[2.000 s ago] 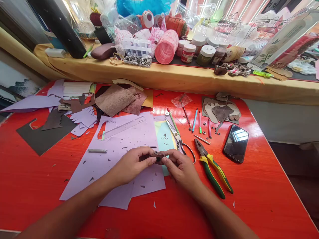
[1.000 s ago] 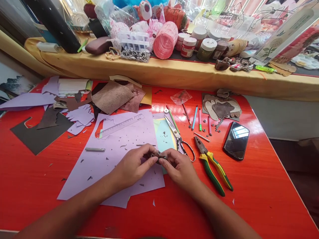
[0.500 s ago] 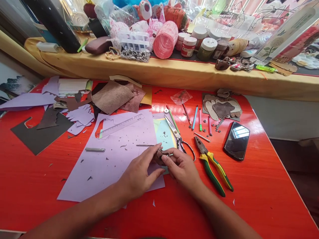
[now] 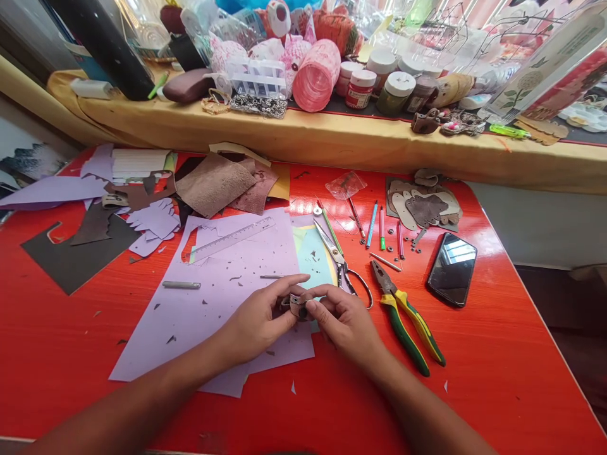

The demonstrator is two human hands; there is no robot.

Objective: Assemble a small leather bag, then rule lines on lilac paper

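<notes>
A small curled brown leather piece (image 4: 298, 307) with a dark round snap on it is held between my hands, above the lower right of a lilac paper sheet (image 4: 222, 328). My left hand (image 4: 260, 319) pinches its left side between thumb and fingers, the index finger stretched over the top. From the right, the thumb and bent fingers of my right hand (image 4: 344, 316) grip its other edge. My fingers hide part of the leather. Just beyond lies a thin metal rod (image 4: 272, 276), and scissors (image 4: 336, 253) rest to the upper right.
Pliers (image 4: 403, 316) and a phone (image 4: 453, 270) lie on the right of the red table (image 4: 493, 366). Pens (image 4: 382, 229) and snap parts are behind them. A ruler (image 4: 232, 240) and a craft knife handle (image 4: 181, 285) rest on the paper. Leather scraps (image 4: 215, 183) lie at the back.
Both hands have shifted slightly, and the leather piece has turned and moved left and a little down, so its dark snap now faces me. The left thumb now presses against it.
</notes>
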